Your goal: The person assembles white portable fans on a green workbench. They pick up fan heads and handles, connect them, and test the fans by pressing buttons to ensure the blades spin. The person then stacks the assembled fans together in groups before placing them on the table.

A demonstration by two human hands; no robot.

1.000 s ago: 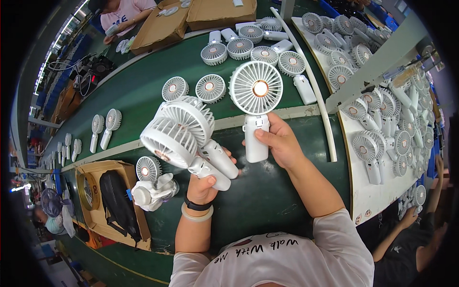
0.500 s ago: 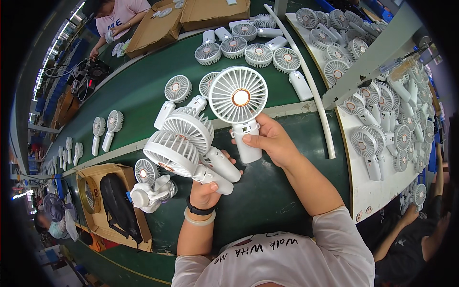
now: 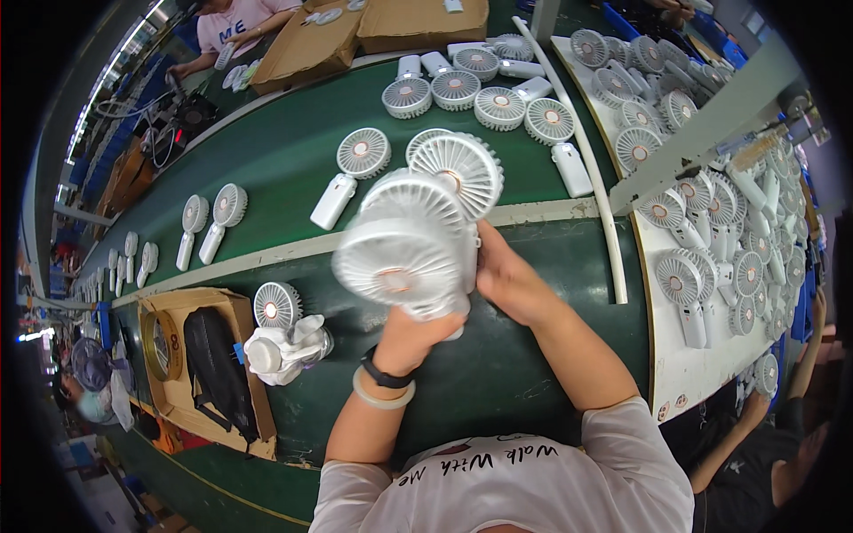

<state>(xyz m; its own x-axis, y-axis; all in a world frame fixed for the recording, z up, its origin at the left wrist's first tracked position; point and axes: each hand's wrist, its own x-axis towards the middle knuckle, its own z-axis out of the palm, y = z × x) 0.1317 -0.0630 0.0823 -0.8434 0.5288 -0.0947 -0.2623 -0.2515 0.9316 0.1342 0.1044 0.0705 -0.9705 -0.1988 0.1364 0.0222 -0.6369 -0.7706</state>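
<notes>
My left hand [image 3: 416, 336], with a black band and a pale bangle on its wrist, is closed round the handles of white handheld fans. The front fan [image 3: 400, 262] is smeared by motion, and a second fan [image 3: 413, 194] overlaps behind it. Another fan [image 3: 460, 173] with a copper-coloured ring stands close against these, its handle partly covered. My right hand [image 3: 511, 282] is closed at that handle, most of its fingers hidden. All the held fans bunch together above the near edge of the green conveyor belt [image 3: 275, 222].
More fans [image 3: 456, 89] lie on the belt, and many crowd the white board [image 3: 671, 377] at right. A white rod [image 3: 586, 151] lies between. At left are a white cloth bundle [image 3: 283, 354], one fan [image 3: 277, 305] and a carton [image 3: 253, 373] with a black bag. Co-workers sit far left and right.
My right hand has brought its fan left against the fans in my left hand. The left-hand fans have tilted and blurred. The whole view has shifted slightly.
</notes>
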